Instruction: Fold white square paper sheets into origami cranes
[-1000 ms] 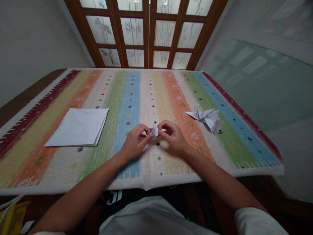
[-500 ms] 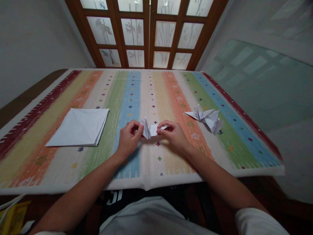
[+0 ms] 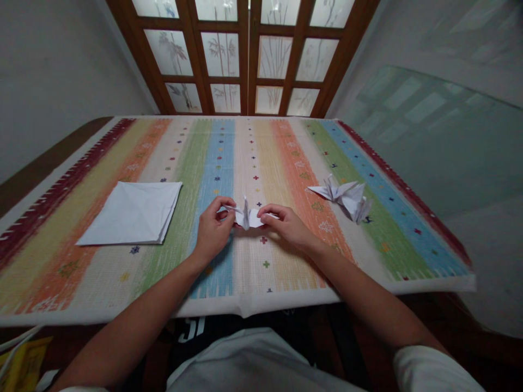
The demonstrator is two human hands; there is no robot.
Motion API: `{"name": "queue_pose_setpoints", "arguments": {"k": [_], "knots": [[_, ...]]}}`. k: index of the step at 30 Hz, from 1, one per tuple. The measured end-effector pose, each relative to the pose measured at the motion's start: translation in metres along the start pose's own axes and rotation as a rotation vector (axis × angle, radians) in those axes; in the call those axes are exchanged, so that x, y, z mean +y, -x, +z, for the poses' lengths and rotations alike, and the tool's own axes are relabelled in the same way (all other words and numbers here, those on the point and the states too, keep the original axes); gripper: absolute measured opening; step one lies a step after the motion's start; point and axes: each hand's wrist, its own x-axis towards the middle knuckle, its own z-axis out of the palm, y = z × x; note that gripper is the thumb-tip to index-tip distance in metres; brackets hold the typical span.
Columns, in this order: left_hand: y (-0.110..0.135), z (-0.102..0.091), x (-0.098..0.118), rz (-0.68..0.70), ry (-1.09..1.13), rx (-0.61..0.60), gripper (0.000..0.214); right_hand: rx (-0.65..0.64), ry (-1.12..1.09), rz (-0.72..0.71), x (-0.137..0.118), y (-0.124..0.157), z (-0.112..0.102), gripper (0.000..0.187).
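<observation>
Between my hands is a small white folded paper crane (image 3: 246,216), its narrow middle upright and a wing stretched to each side. My left hand (image 3: 216,223) pinches the left wing between thumb and fingers. The right wing is held the same way by my right hand (image 3: 284,223). Both wing tips are partly hidden by my fingers. Farther right, more folded paper cranes (image 3: 347,198) lie in a cluster on the tablecloth. On the left lies a stack of white paper sheets (image 3: 131,212) with diagonal creases.
A striped, patterned tablecloth (image 3: 253,272) covers the table, with its white edge close to my body. Wooden doors with glass panes (image 3: 249,54) stand beyond the far edge. At the right is a glass-like panel (image 3: 441,141). A yellow packet (image 3: 24,359) sits low at the left.
The crane's middle has turned from leaning to nearly upright, and more of its left wing shows. My left hand has shifted slightly left; my right hand has barely moved.
</observation>
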Motion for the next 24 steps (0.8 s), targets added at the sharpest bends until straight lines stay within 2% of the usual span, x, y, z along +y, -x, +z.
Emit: {"name": "queue_pose_setpoints", "arguments": {"k": [4,9,15,20,24], "knots": [[0.001,0.0,0.001,-0.037,-0.032,-0.027,0.016,0.047,0.043,0.017,0.004,-0.002,0.0,0.03],[0.0,0.0,0.001,-0.06,-0.039,-0.051,0.025,0.144,0.085,-0.014,0.003,-0.002,-0.002,0.025],[-0.004,-0.002,-0.005,-0.111,0.025,-0.032,0.027,0.199,0.049,-0.036,-0.002,-0.004,-0.007,0.029],[-0.008,-0.005,-0.012,-0.193,0.107,-0.199,0.021,0.181,0.001,-0.078,-0.004,-0.005,-0.008,0.023],[-0.009,-0.007,-0.012,-0.131,0.045,-0.261,0.013,0.152,-0.011,-0.076,-0.007,-0.003,-0.006,0.026]]}}
